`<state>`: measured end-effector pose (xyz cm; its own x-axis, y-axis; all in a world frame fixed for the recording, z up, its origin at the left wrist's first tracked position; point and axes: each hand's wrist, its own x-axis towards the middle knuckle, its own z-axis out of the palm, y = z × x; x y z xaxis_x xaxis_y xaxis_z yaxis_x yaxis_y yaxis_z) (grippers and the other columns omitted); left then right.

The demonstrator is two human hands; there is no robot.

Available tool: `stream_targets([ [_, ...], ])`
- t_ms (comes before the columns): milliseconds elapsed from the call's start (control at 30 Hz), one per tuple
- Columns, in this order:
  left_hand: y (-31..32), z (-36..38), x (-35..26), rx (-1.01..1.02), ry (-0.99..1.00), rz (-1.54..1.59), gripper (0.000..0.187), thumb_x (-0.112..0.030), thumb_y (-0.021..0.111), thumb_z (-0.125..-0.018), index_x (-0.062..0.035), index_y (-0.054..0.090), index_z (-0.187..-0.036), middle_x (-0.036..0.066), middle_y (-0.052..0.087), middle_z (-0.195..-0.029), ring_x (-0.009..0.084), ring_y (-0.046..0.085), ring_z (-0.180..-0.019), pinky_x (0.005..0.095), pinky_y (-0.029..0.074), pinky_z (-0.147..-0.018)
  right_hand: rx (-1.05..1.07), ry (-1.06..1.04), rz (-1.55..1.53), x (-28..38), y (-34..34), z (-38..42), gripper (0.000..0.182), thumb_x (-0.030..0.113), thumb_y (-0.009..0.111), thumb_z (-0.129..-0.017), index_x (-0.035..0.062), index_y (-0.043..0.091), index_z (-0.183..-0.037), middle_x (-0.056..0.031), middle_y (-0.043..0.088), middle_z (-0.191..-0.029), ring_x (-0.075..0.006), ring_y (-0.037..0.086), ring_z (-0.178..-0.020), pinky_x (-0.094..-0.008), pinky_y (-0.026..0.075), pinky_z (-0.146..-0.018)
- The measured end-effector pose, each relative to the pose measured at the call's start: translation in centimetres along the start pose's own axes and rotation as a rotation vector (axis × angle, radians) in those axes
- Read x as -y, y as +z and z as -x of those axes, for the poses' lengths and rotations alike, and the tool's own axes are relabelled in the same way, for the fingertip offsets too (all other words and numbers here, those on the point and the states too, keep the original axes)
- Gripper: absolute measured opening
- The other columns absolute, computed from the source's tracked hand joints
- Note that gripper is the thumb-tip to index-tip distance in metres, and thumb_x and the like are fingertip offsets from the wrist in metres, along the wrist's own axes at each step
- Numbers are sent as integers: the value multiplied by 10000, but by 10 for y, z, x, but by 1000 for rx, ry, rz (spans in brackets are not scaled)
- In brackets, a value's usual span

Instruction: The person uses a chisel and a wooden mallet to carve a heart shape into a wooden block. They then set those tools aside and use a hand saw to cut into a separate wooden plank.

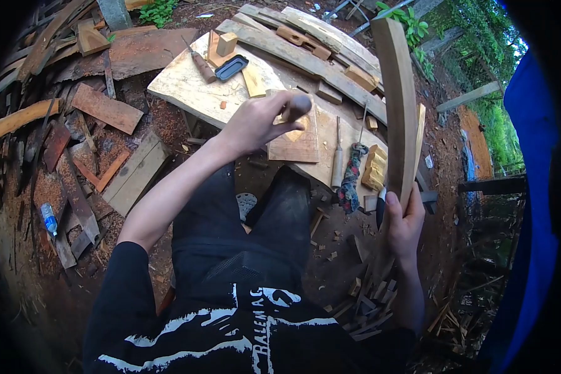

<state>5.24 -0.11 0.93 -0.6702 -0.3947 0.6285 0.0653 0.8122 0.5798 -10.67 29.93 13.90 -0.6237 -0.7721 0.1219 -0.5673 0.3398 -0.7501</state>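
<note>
My left hand (pixel 260 124) is closed around the handle of a chisel (pixel 300 106). Its rounded wooden end faces me, and the blade is hidden below the hand. Under it, a square wooden block (pixel 293 151) with a pale cut area lies on the thick slab bench (pixel 190 84). At the right, my right hand (pixel 406 225) grips the lower part of a long wooden bar (pixel 397 93), which stands upright, apart from the block. Close to that bar are a roughly carved yellowish block (pixel 374 168), a cloth-wrapped tool (pixel 353 177) and a wooden-handled chisel (pixel 338 163).
At the bench's far left lie a wooden-handled tool (pixel 202 67), a black tray (pixel 232 67) and a small wood block (pixel 226 43). Long planks (pixel 299 53) line the far side. Scrap boards (pixel 107 107) and a plastic bottle (pixel 49 219) cover the ground at left.
</note>
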Motion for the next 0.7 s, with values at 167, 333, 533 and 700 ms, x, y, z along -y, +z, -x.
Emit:
stream_targets([
  [167,-3,-10,-2,-30,-194,-13,607,-405,874,-850,7,588,-1192,208,735,-896,347,757,-803,410,584,-677,40,-30,36,-5,6,-2,392,305,721,-985,-30,623,-1163,-74,675,-862,-124,628,-800,-307,507,-729],
  [333,0,-13,-1,7,-241,5,589,-395,873,-854,18,586,-1162,213,734,-874,347,761,-798,402,579,-657,69,-47,56,-8,13,-5,416,313,738,-974,-41,622,-1158,-105,697,-884,-142,634,-798,-319,510,-736],
  [533,4,-17,1,30,-253,44,560,-354,872,-863,24,583,-1159,215,744,-891,332,766,-798,394,582,-658,94,0,41,-10,18,-11,424,329,753,-964,-51,629,-1103,-120,678,-794,-154,629,-734,-331,503,-691],
  [700,8,-17,3,13,-224,43,548,-340,869,-868,27,579,-1153,215,745,-895,330,768,-801,390,583,-662,79,-18,39,-9,20,-16,417,337,756,-961,-46,626,-1061,-107,658,-754,-152,611,-699,-335,491,-663],
])
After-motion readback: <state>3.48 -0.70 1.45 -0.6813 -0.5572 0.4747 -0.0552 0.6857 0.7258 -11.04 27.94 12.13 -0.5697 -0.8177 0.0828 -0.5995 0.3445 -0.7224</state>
